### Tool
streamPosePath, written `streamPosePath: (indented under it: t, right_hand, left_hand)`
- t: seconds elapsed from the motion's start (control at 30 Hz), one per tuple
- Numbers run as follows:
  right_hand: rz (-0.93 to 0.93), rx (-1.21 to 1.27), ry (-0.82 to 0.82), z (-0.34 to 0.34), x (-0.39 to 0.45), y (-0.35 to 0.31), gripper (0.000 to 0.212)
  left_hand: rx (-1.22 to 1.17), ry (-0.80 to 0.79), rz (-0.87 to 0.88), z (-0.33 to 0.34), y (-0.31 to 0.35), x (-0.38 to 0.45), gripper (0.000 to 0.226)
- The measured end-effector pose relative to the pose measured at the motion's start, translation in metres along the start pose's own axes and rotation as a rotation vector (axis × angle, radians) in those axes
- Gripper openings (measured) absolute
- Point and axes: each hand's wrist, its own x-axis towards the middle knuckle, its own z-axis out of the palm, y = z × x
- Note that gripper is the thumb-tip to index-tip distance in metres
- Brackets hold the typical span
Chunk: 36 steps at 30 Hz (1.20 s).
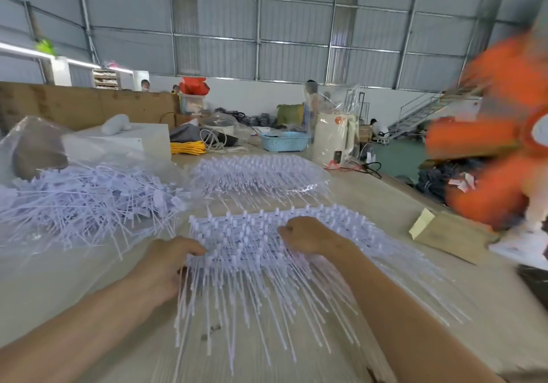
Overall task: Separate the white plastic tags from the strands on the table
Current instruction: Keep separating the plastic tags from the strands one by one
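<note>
Mid-task, by the look of it. Near centre on the pale wooden table: a flat stack of white plastic tags on moulded strands, still joined. Left hand gripping its left edge; right hand curled on top, pinching tags. Left: a loose heap of separated white tags on clear plastic. Farther back, another untouched bagged stack. Right: a blurred orange plush toy and a cardboard piece, neither obstructing.

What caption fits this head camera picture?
Both hands, left and right, grip a stack of white plastic tags on the table.
</note>
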Motion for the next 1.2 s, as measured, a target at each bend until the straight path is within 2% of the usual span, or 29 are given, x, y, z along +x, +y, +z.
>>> streamPosePath:
  t: [0.07, 0.2, 0.27, 0.37, 0.47, 0.53, 0.6, 0.7, 0.77, 0.83, 0.9, 0.93, 1.0, 1.13, 1.2]
  right_hand:
    - [-0.004, 0.041, -0.046, -0.008, -0.008, 0.001, 0.06]
    - [-0.053, 0.021, -0.174, -0.011, -0.025, -0.019, 0.095]
    - [-0.08, 0.023, -0.223, -0.012, -0.033, -0.034, 0.097]
    - [-0.096, 0.092, -0.226, -0.019, -0.041, -0.053, 0.101]
    - [-0.147, 0.129, -0.307, -0.027, -0.05, -0.077, 0.1]
    - [-0.2, -0.032, -0.33, -0.031, -0.055, -0.092, 0.091]
    - [-0.263, -0.202, -0.281, -0.033, -0.057, -0.103, 0.074]
    - [-0.264, -0.234, -0.189, -0.019, -0.055, -0.113, 0.059]
    - [-0.143, -0.222, -0.195, -0.002, -0.056, -0.118, 0.074]
    - [0.035, -0.18, -0.245, 0.017, -0.059, -0.118, 0.1]
    - [0.087, -0.224, -0.288, 0.029, -0.064, -0.116, 0.121]
    - [0.074, -0.257, -0.296, 0.033, -0.067, -0.116, 0.125]
    - [0.008, -0.299, -0.282, 0.034, -0.071, -0.114, 0.117]
    - [-0.237, -0.353, -0.177, 0.025, -0.071, -0.108, 0.066]
    - [-0.223, -0.356, -0.105, 0.031, -0.07, -0.109, 0.059]
  left_hand:
    - [-0.057, -0.043, -0.058, -0.002, 0.006, -0.001, 0.017]
    - [-0.174, -0.206, -0.184, -0.009, 0.01, 0.002, 0.056]
    - [-0.131, -0.366, -0.212, -0.004, 0.008, -0.003, 0.049]
    - [-0.055, -0.423, -0.206, 0.006, 0.001, -0.003, 0.03]
    - [0.0, -0.421, -0.163, 0.012, 0.006, -0.003, 0.033]
    - [0.006, -0.441, -0.171, 0.018, 0.018, -0.004, 0.03]
    - [0.061, -0.425, -0.137, 0.024, 0.03, -0.004, 0.015]
    - [0.163, -0.361, -0.103, 0.03, 0.036, -0.005, 0.02]
    - [0.268, -0.339, -0.128, 0.028, 0.029, -0.007, 0.016]
    - [0.318, -0.354, -0.175, 0.021, 0.02, -0.009, 0.018]
    - [0.359, -0.384, -0.183, 0.014, 0.011, -0.01, 0.029]
    - [0.372, -0.389, -0.18, 0.01, 0.008, -0.01, 0.036]
    - [0.387, -0.388, -0.163, 0.005, 0.003, -0.01, 0.046]
    - [0.39, -0.382, -0.159, -0.007, 0.004, -0.007, 0.051]
    - [0.42, -0.392, -0.168, -0.01, 0.006, -0.008, 0.053]
